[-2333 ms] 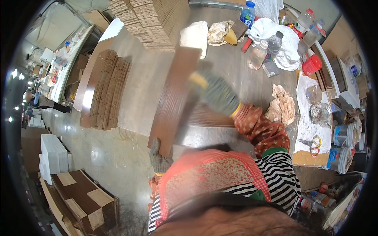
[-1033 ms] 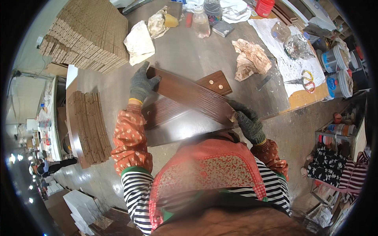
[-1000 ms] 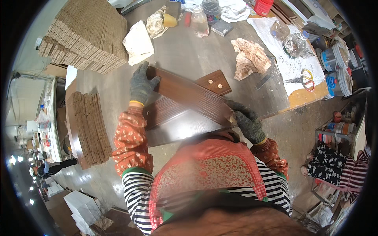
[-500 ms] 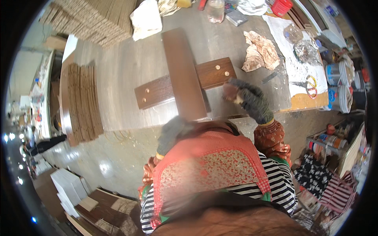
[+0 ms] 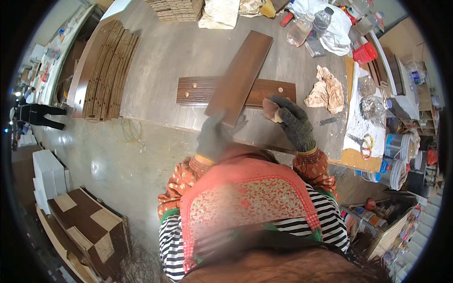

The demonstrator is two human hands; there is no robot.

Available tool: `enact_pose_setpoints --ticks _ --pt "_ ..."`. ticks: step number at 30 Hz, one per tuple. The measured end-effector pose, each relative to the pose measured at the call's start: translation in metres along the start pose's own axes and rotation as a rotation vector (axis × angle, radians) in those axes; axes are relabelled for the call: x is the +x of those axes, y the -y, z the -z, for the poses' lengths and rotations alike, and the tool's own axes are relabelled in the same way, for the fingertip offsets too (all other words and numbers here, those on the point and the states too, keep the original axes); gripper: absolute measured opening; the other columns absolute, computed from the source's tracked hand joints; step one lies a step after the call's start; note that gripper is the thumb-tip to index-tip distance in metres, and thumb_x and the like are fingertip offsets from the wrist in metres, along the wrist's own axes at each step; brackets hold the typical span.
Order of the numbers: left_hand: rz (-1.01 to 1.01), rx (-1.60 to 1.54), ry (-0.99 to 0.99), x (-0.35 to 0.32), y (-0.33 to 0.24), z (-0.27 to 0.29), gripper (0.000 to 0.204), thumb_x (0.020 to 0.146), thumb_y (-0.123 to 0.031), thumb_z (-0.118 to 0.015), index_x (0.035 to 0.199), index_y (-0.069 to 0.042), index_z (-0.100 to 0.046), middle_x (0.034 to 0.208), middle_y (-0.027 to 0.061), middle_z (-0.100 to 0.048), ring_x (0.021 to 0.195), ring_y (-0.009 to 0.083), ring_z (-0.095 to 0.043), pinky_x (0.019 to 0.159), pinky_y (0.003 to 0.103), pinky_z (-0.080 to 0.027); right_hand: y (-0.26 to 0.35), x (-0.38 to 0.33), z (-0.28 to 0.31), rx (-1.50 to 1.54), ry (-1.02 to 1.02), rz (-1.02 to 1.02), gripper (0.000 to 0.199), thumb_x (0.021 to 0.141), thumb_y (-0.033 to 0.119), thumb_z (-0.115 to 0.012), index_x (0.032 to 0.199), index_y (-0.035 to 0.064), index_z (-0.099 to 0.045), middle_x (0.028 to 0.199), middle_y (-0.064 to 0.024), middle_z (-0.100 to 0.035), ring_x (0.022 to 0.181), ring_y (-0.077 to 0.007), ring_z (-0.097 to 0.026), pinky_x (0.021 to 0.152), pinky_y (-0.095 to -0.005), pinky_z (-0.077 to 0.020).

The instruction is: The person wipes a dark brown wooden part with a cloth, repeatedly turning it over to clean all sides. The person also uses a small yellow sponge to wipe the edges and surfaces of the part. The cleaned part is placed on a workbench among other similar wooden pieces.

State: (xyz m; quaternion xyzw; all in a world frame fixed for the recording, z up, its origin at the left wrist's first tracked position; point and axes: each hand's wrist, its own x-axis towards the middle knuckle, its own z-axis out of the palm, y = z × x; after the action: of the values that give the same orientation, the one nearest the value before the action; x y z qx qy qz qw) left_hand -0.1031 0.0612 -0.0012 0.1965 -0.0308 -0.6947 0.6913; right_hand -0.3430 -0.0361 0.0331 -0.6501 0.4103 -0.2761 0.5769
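Brown from end to end, the upper board (image 5: 246, 66) lies slantwise across the lower board (image 5: 276, 92) on the bench (image 5: 158, 61), right in front of the person. From where I stand, the gloved left hand (image 5: 213, 139) is a blur at the upper board's near end, so I can't tell whether its grip is apart or together. The gloved right hand (image 5: 296, 125) has its grip clamped on a small brownish piece (image 5: 270, 109), near the lower board's right end.
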Motion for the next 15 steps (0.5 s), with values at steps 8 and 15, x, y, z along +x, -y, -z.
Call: enact_pose_setpoints --ticks 8,15 --pt "-0.052 0.040 -0.072 0.029 0.005 0.011 0.053 0.098 -0.009 -0.062 0.146 0.002 -0.043 0.142 0.0231 -0.056 0.129 0.0405 -0.057 0.111 0.061 -0.048 -0.003 -0.005 0.004 0.667 -0.099 0.023 0.042 0.107 0.020 -0.056 0.142 -0.0024 -0.056 0.125 -0.0083 -0.064 0.111 -0.0173 -0.062 0.096 -0.0317 -0.0505" --pt "-0.131 0.338 -0.158 -0.040 -0.029 0.052 0.060 0.091 -0.010 -0.067 0.144 0.007 -0.045 0.136 0.0246 -0.060 0.122 0.0411 -0.063 0.104 0.058 -0.055 -0.002 0.010 0.031 -0.342 -0.419 0.421 0.039 0.102 0.003 -0.054 0.140 -0.0015 -0.057 0.133 -0.0085 -0.063 0.114 -0.0165 -0.060 0.098 -0.0322 -0.0519"
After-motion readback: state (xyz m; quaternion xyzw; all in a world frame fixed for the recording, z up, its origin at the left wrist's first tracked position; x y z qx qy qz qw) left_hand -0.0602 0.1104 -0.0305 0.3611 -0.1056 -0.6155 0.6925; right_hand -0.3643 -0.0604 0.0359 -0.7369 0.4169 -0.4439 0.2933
